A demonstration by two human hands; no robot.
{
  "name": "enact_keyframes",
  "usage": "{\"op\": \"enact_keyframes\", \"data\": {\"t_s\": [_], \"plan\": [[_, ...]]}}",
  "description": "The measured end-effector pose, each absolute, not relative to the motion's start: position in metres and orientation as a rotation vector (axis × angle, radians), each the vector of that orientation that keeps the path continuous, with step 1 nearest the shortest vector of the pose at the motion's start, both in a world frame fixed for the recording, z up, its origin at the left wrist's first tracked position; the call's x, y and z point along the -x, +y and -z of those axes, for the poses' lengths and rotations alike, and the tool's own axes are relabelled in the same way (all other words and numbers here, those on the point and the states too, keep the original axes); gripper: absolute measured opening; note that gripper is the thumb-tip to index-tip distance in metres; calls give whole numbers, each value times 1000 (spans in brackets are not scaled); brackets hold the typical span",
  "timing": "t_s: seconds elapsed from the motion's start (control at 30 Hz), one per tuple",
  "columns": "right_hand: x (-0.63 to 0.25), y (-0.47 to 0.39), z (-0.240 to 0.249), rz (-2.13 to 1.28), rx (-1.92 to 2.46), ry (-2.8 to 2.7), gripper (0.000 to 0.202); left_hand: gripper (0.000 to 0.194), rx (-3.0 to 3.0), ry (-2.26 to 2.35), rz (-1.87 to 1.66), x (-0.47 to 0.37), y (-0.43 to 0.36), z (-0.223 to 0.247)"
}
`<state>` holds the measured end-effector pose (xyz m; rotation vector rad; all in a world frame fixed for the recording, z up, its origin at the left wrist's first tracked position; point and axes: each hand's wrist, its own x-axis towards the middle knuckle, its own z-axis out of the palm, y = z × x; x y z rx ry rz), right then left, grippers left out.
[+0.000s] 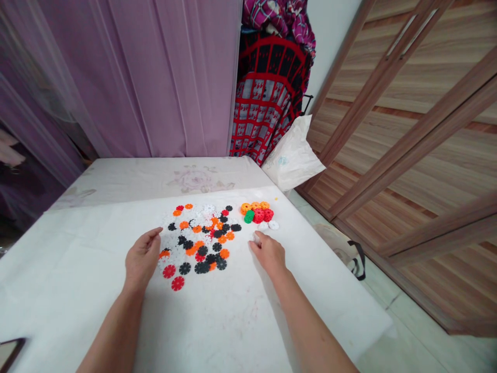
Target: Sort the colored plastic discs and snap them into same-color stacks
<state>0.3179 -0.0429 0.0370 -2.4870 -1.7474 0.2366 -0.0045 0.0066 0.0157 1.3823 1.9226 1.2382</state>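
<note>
A loose spread of notched plastic snowflake discs lies on the white-covered table, with black (185,268), orange (224,254), red (177,283) and white discs (171,254) mixed together. At its left edge is my left hand (143,256), thumb and fingers drawn together; whatever they may hold is hidden. My right hand (269,255) is to the right of the spread, its fingers pinched around a small white disc (257,237). Just beyond that hand stand grouped stacks: orange discs (255,206), red discs (259,216), a green stack (249,216) and white discs (274,225).
A tiny yellow piece (276,199) lies past the stacks. At the table's right far corner hangs a white plastic bag (293,158). A dark-edged flat object (11,355) shows at the lower left. Wooden cabinets (407,129) and a purple curtain (155,77) surround the table.
</note>
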Motion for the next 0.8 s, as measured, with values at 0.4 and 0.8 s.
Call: {"op": "enact_keyframes", "data": {"t_s": [0.4,0.8], "plan": [[-326,-33,-33,-420,2384,-1636,23,46,-1407,1954,-1217,5,6,-17],[-355,-30,-14,-409,1999,-1233,31,46,-1400,1954,-1203,3,6,-21]]}}
